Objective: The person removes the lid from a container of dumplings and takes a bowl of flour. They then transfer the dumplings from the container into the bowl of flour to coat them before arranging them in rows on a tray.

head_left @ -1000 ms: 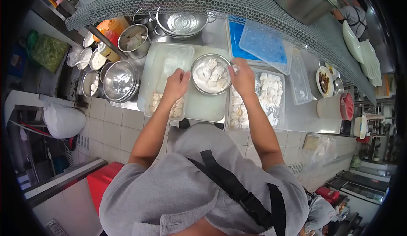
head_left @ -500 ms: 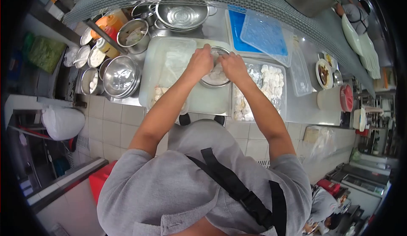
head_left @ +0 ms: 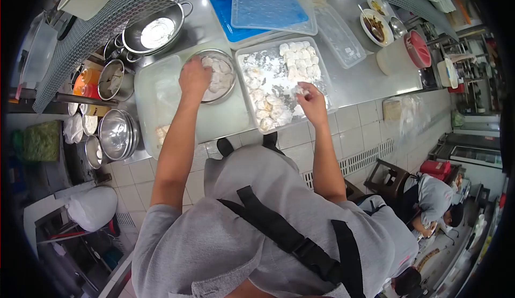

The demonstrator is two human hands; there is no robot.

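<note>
My left hand [head_left: 194,78] reaches into a round steel bowl [head_left: 232,83] of white floured pieces, fingers curled down among them. My right hand [head_left: 312,100] holds one white floured piece [head_left: 301,90] over the right side of a clear plastic tray [head_left: 242,68] lined with flour and rows of the same white pieces. The bowl stands on a pale cutting board [head_left: 225,118] beside the tray. Left of the board is another clear tray [head_left: 150,91] with a few pieces at its near end.
Stacked steel bowls [head_left: 115,133], a colander [head_left: 153,27], sauce bottles [head_left: 88,78] and small pots crowd the left of the steel counter. A blue tray with clear lids [head_left: 268,3] sits behind. A red-lidded tub [head_left: 399,54] stands right. Another person [head_left: 432,199] crouches lower right.
Both hands were together in the bowl. Now my right hand has come out to the floured tray holding a piece, while my left stays in the bowl. The camera view swung left.
</note>
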